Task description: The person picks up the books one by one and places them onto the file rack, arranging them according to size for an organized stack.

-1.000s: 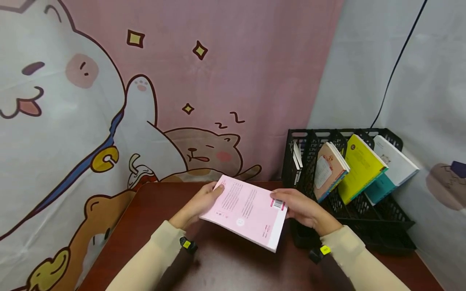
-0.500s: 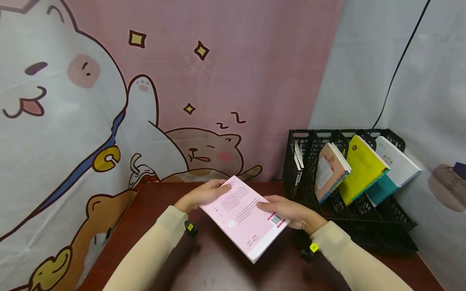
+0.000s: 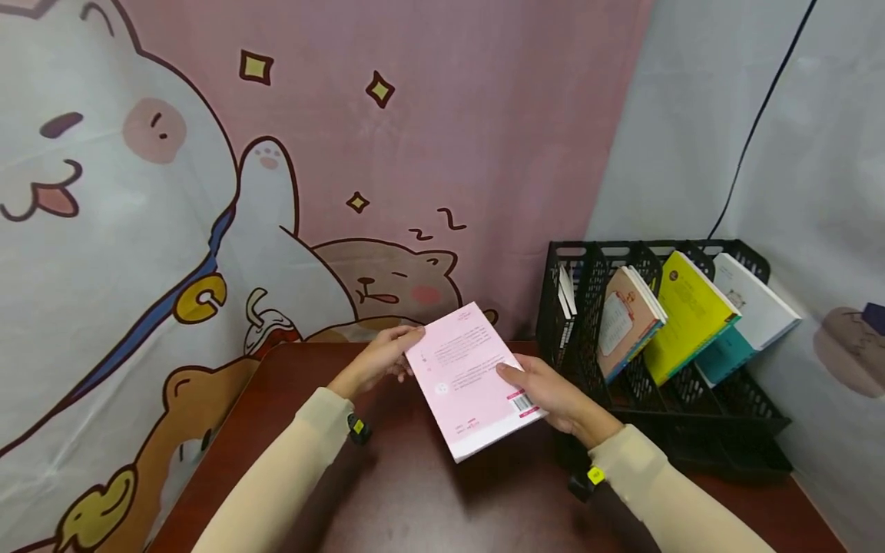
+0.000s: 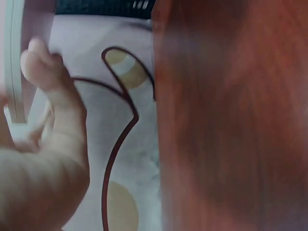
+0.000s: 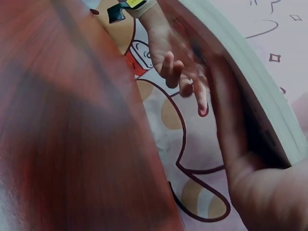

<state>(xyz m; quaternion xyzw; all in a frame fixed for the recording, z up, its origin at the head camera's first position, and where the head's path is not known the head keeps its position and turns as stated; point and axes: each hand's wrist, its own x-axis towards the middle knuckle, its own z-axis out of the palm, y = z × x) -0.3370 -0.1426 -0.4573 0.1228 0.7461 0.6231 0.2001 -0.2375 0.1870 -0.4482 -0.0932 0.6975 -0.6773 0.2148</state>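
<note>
A pink book (image 3: 470, 376) with a barcode on its upward-facing cover is held above the table, tilted. My right hand (image 3: 553, 392) grips its right side, thumb on the cover and fingers underneath. At the upper left edge, my left hand (image 3: 380, 357) is close against the book, its thumb near the edge. Seen from the right wrist, the left hand's fingers (image 5: 202, 103) hang loosely spread below the book. In the left wrist view the book's page edge (image 4: 15, 62) passes beside that hand; whether the thumb touches it is unclear.
A black divided rack (image 3: 588, 307) stands at the right of the brown table (image 3: 387, 491). It holds several books, among them a yellow book (image 3: 687, 319) and a white-and-teal book (image 3: 750, 307). A cartoon-print curtain (image 3: 484, 153) hangs behind.
The pink book has turned in the hands, first clockwise, then partly back, and moved slightly up. The left hand's hold has loosened; the right thumb has shifted inward on the cover.
</note>
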